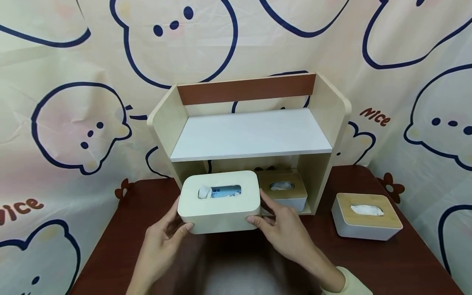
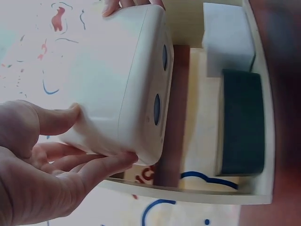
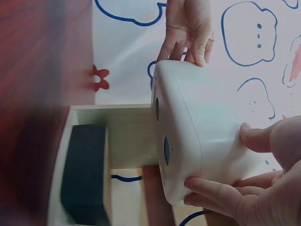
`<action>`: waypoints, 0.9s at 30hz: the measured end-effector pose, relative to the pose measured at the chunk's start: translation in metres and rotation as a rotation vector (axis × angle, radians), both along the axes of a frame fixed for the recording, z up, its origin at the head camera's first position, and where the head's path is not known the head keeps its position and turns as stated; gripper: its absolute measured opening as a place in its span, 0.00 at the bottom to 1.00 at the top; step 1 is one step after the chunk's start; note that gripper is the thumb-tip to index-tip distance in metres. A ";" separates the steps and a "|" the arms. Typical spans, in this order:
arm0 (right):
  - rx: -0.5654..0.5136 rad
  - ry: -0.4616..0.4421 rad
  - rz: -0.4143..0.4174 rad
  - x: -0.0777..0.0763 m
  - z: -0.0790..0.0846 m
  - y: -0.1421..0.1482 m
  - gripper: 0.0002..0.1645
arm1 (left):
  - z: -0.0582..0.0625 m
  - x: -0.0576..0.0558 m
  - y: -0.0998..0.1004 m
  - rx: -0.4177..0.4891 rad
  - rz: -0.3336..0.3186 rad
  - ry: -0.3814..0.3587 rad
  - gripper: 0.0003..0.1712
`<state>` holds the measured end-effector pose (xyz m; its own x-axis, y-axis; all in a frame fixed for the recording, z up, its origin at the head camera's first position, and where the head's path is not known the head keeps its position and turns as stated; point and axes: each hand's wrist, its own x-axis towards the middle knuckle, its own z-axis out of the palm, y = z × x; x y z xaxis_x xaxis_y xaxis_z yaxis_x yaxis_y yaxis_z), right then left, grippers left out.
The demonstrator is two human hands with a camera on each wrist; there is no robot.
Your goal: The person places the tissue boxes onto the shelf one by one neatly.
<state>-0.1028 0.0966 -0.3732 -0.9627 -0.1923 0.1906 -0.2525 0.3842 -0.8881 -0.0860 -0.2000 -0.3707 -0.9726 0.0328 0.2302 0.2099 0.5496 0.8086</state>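
Observation:
Both hands hold a cream tissue box [image 1: 221,221] in front of the shelf's lower compartment. Through the slot in its top, a blue tissue pack with a white tissue shows. My left hand [image 1: 160,243] grips the left end, thumb on the near face and fingers beneath and behind. At the right end, my right hand [image 1: 284,229] grips it the same way. Two round holes [image 2: 157,109] mark its underside. Behind it, on the compartment's right, sits a tissue box with a brown lid [image 1: 284,192]. A dark green box [image 3: 83,174] stands on the left, hidden in the head view.
A wooden shelf unit [image 1: 333,110] with a white upper board [image 1: 250,133] stands on the dark red-brown table [image 1: 321,254]. To its right rests another tissue box with a light wood lid [image 1: 368,221]. Patterned cloth [image 1: 73,196] hangs behind and beside the table.

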 end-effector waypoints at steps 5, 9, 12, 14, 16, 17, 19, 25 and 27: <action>0.045 0.051 0.029 -0.003 0.018 0.001 0.50 | 0.017 0.000 -0.002 -0.017 0.003 0.032 0.44; 0.068 0.117 0.038 -0.005 0.029 0.001 0.50 | 0.027 0.000 -0.003 -0.016 -0.001 0.074 0.44; 0.083 0.156 0.035 -0.005 0.036 0.000 0.50 | 0.034 0.001 -0.005 -0.020 0.000 0.095 0.44; 0.100 0.180 0.030 -0.005 0.041 0.000 0.49 | 0.039 0.002 -0.005 -0.028 0.004 0.105 0.44; 0.119 0.208 0.023 -0.005 0.046 -0.001 0.49 | 0.043 0.002 -0.005 -0.030 0.005 0.118 0.44; 0.124 0.216 0.022 -0.005 0.049 -0.001 0.49 | 0.046 0.003 -0.005 -0.033 0.005 0.126 0.44; 0.143 0.235 0.019 -0.004 0.054 -0.002 0.48 | 0.051 0.003 -0.005 -0.038 0.006 0.138 0.43; 0.152 0.268 0.033 -0.004 0.072 -0.004 0.47 | 0.069 0.004 -0.007 -0.078 0.016 0.149 0.43; 0.156 0.283 0.039 -0.004 0.078 -0.004 0.47 | 0.074 0.004 -0.008 -0.084 0.017 0.150 0.43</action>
